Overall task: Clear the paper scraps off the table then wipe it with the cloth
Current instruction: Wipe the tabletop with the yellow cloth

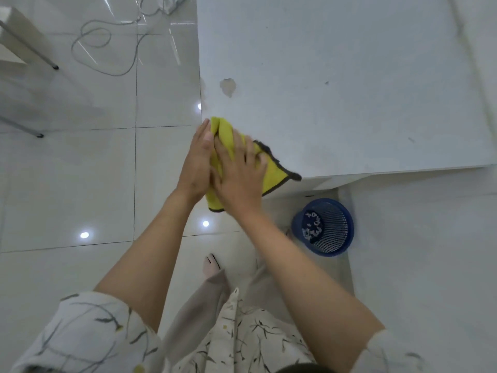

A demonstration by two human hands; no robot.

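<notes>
I see both hands together at the near-left corner of the white table [349, 76], with the yellow cloth [271, 168] between and under them. The left hand [195, 162] is on the left side of the cloth, fingers straight and pointing far, thumb against the bunched far end of the cloth. The right hand [239, 173] lies flat on top of the cloth, fingers spread and straight, pressing it down. The two hands touch each other along their inner edges.

The cloth is folded and bunched, dark grey trim showing along its right and near edges. Part of it lies on the tabletop, part hangs past the near-left corner over the floor.

The tabletop shows a chipped patch [228, 86] just far of the cloth and a few small dark specks further right. I can't tell whether those specks are scraps or marks.

A blue slatted basket [324, 227] stands on the floor near the table's near edge, right of the hands, with white paper scraps [312, 224] inside.

A grey cable [105, 47] lies looped on the glossy tiled floor at far left, near two metal furniture legs [29, 47].
</notes>
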